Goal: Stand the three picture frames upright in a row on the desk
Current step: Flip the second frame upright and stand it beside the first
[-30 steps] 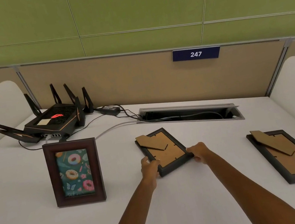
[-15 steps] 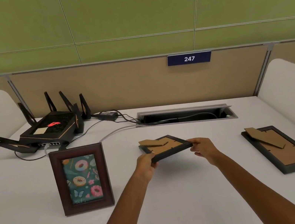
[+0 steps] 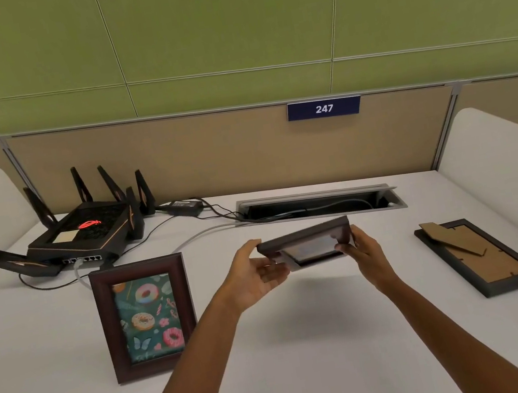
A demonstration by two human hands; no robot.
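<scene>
Head view: middle frame (image 3: 307, 246) held between left hand (image 3: 253, 278) and right hand (image 3: 364, 252), seemingly airborne.

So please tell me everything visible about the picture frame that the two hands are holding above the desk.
The dark brown, wood-looking rectangular picture frame is held in the air over the white desk, touching nothing else. The left hand grips its left end and the right hand its right end. It is tilted, so its moulded front border and glass pane face partly downward towards the camera. Its picture is too dark to read.
</scene>
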